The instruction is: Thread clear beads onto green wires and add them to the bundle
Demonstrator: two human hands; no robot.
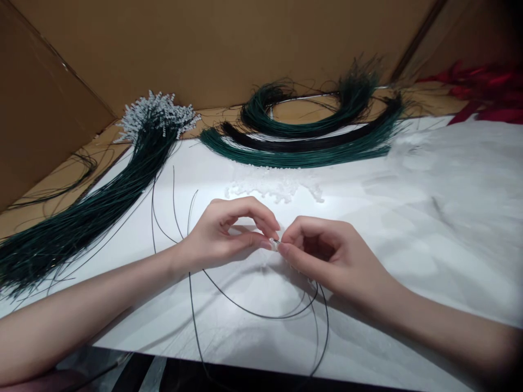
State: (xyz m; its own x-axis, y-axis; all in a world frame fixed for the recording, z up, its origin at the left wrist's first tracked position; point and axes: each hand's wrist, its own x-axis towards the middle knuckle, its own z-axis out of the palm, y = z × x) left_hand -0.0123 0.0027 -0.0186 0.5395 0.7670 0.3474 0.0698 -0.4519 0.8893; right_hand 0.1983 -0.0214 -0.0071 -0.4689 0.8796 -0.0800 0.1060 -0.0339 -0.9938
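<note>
Near the middle of the white work surface, my left hand (229, 234) and my right hand (339, 253) meet at the fingertips. Between them is a small white piece (274, 245), pinched by thumb and forefinger on each side; a short dark bit shows at its top. Its exact kind is too small to make out. From below my right hand a thin dark green wire (261, 314) loops left under my left wrist and down past the front edge. Its end within the right hand is hidden by the fingers.
Small white bits (278, 188) lie beyond my hands. At left rests a green wire bundle (102, 201) with white beaded tips (159, 115). Curved wire bundles (302, 158) lie at the back. Clear plastic (461, 207) and red material (482, 90) are at right, cardboard walls (229, 49) behind.
</note>
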